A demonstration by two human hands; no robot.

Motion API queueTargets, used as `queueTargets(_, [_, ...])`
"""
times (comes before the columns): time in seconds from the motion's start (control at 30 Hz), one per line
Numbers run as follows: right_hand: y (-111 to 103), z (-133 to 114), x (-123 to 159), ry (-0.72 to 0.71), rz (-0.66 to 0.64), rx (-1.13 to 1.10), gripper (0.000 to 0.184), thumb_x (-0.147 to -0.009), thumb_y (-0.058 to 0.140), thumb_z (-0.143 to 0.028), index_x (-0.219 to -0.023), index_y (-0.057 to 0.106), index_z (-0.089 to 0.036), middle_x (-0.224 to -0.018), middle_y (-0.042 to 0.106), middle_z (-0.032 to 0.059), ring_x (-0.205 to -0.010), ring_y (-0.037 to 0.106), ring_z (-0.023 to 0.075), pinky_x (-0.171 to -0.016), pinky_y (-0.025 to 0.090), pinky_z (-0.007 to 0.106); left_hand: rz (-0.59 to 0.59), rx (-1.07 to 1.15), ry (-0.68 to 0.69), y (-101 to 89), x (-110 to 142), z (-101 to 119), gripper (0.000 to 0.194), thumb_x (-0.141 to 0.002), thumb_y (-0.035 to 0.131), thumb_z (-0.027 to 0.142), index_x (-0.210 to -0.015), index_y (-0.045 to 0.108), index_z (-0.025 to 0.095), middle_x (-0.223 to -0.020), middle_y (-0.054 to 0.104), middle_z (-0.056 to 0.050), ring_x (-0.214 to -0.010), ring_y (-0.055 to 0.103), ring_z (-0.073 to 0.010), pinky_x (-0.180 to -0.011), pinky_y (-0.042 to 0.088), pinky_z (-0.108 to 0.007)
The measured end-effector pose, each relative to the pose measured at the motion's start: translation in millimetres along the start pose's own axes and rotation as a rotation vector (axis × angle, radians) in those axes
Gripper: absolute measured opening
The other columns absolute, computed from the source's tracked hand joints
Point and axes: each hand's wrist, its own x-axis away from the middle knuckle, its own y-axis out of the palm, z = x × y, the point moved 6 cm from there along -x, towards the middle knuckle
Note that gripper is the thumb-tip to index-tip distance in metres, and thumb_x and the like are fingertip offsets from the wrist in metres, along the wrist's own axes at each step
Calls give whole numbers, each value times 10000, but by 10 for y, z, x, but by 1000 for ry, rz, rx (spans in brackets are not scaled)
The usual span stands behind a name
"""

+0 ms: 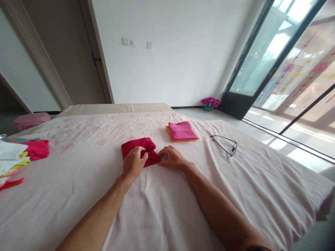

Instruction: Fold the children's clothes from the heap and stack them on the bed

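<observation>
A dark red cloth (137, 145), partly folded, lies on the pale pink bed sheet (162, 209) near the middle of the bed. My left hand (134, 163) rests on its near edge with the fingers curled and pinching the fabric. My right hand (171, 158) pinches the cloth's near right corner, fingers pressed together. Just beyond and to the right lies a folded pink cloth (181, 130) stacked on a folded orange cloth (168, 133).
A pair of black-rimmed glasses (226, 144) lies on the sheet to the right. A pile of mixed coloured cloths (18, 155) sits at the left edge. Glass doors (282, 62) stand at the right, with a flower pot (210, 103) on the floor beyond the bed.
</observation>
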Motion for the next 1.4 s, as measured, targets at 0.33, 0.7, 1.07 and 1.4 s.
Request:
queueTargets(0.33, [33, -54, -31, 75, 13, 94, 135, -758, 741, -254, -893, 749, -248, -832, 682, -11, -812, 604, 156, -781, 421, 259, -3, 20, -8, -20, -1, 19, 157, -886, 524, 278, -982, 625, 204, -1019, 721, -68, -982, 656, -235, -861, 505, -351])
queueTargets(0.7, [46, -51, -49, 149, 83, -59, 149, -897, 614, -310, -884, 719, -205, -905, 644, 8, -754, 587, 111, -698, 422, 224, 22, 53, -8, -14, -2, -19, 155, -890, 522, 290, -980, 619, 210, -993, 714, -61, -977, 657, -229, -847, 511, -344])
queueTargets(1.07, [110, -82, -123, 436, 98, 255, 210, -857, 593, -406, -819, 705, -232, -894, 692, 37, -793, 590, 166, -655, 348, 265, 105, 125, 35, -58, 21, -21, 120, -899, 517, 284, -960, 592, 212, -961, 679, -53, -957, 643, -211, -867, 503, -328])
queueTargets(1.4, [94, -68, -119, 537, 86, 296, 339, -869, 539, -533, -868, 729, -252, -918, 724, 85, -871, 638, 235, -705, 371, 302, 2, -23, 210, 30, 72, 122, 83, -901, 553, 265, -951, 607, 227, -946, 646, -37, -942, 595, -207, -882, 466, -329])
